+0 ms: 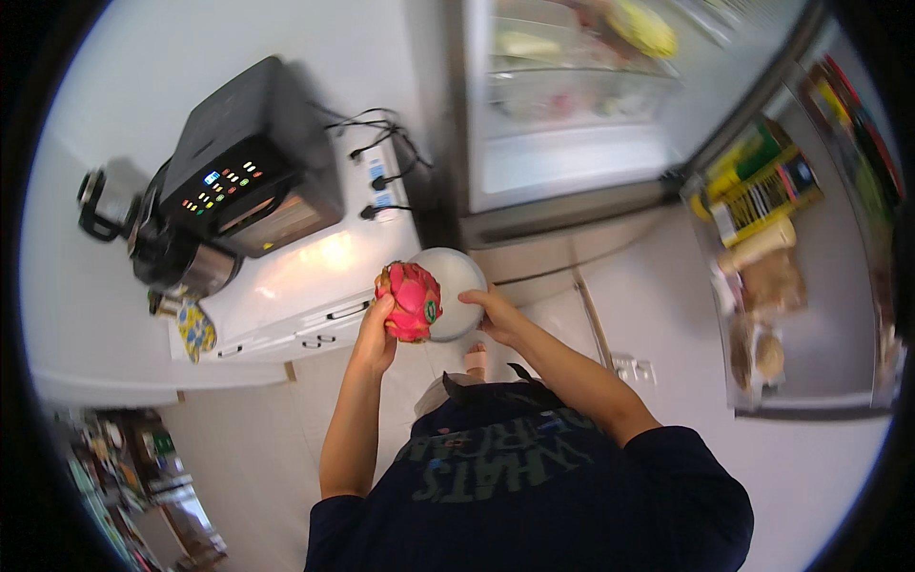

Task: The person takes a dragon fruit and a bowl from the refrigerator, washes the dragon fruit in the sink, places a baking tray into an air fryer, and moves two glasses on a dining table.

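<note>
My left hand [377, 334] grips a pink dragon fruit [409, 300] with a small green sticker, its thumb along the near side. Just right of the fruit is a round whitish bowl or plate [457, 279], held at its right edge by my right hand [495, 312] with the thumb over the rim. The fruit covers the left part of this dish, and whether the two touch cannot be told.
A refrigerator [572, 214] stands open ahead, its door shelves [833, 343] loaded at the right. On the white counter [286, 286] at the left are a black air-fryer-type oven [250, 157], a metal kettle [193, 264], a power strip [379, 179] with cords and a patterned oven mitt [195, 329].
</note>
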### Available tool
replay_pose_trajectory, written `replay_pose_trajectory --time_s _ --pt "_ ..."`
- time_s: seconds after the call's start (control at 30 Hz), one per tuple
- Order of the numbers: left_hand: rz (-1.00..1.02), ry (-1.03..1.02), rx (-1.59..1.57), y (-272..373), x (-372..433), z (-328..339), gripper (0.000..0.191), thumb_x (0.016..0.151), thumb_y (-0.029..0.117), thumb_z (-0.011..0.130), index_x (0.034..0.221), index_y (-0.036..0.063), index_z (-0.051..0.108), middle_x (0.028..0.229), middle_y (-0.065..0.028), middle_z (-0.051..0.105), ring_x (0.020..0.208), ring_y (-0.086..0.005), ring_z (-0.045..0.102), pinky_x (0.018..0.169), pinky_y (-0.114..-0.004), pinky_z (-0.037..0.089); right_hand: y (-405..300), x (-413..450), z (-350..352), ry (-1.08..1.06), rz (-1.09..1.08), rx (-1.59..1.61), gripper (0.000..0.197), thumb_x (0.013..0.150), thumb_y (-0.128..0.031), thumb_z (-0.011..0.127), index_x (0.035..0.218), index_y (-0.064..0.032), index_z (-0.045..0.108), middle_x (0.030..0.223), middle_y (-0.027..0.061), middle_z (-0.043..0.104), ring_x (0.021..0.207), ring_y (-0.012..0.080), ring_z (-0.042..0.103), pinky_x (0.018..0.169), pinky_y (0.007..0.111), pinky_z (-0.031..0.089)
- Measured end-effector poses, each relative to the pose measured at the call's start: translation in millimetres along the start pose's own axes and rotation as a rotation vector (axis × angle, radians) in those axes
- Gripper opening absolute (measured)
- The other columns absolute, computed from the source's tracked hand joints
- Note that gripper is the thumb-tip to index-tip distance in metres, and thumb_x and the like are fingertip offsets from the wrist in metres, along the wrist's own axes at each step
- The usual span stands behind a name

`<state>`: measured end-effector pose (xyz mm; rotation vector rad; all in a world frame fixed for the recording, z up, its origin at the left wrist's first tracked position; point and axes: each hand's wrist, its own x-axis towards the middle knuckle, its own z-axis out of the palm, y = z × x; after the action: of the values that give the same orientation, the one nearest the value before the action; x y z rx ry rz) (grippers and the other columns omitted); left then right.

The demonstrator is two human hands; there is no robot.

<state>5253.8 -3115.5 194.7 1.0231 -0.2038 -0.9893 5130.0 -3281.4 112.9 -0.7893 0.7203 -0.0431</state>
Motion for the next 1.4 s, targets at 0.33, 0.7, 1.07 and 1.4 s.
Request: replay_pose_trajectory --time_s 0.33,0.7,1.07,1.4 --pt "-0.234 -0.693 0.08 -34 -17 190 0.067 0.073 0.035 0.064 0.126 0.0017 0.038 0.12 -0.0095 0.049 0.11 -0.0198 0.049 0.096 -0.034 0.037 32 -219 -103 0.354 -0.456 0.283 0.058 0.072 -0.022 0.061 0.121 0.0002 0.04 0.108 0.0142 0.054 0.094 0.0232 0.057 0.07 0.034 0.051" --pt "0.53 -1.483 1.194 -122 -4 385 0.069 0.058 0.042 0.074 0.105 -0.0034 0.054 0.14 -0.0232 0.015 0.119 -0.0314 0.039 0.095 -0.036 0.036 108 -361 -150 0.772 -0.562 0.519 0.064 0.071 -0.023 0.059 0.124 0.002 0.035 0.116 0.0181 0.048 0.104 0.0302 0.051 0.086 0.047 0.043" --pt "0.551 -1.536 1.599 -90 -30 391 0.071 0.051 0.047 0.074 0.095 -0.0051 0.055 0.137 -0.0219 0.019 0.109 -0.0317 0.047 0.088 -0.035 0.042 145 -377 -140 0.699 -0.581 0.527 0.066 0.071 -0.022 0.059 0.127 -0.0005 0.032 0.116 0.0167 0.048 0.102 0.0304 0.052 0.08 0.046 0.046" --pt "0.362 -1.471 1.306 21 -73 237 0.071 0.056 0.04 0.076 0.11 -0.0004 0.053 0.142 -0.0223 0.011 0.126 -0.0304 0.028 0.099 -0.034 0.029 182 -324 -85 0.601 -0.45 0.476 0.065 0.071 -0.02 0.06 0.127 -0.0023 0.032 0.116 0.016 0.048 0.102 0.0299 0.052 0.08 0.045 0.047"
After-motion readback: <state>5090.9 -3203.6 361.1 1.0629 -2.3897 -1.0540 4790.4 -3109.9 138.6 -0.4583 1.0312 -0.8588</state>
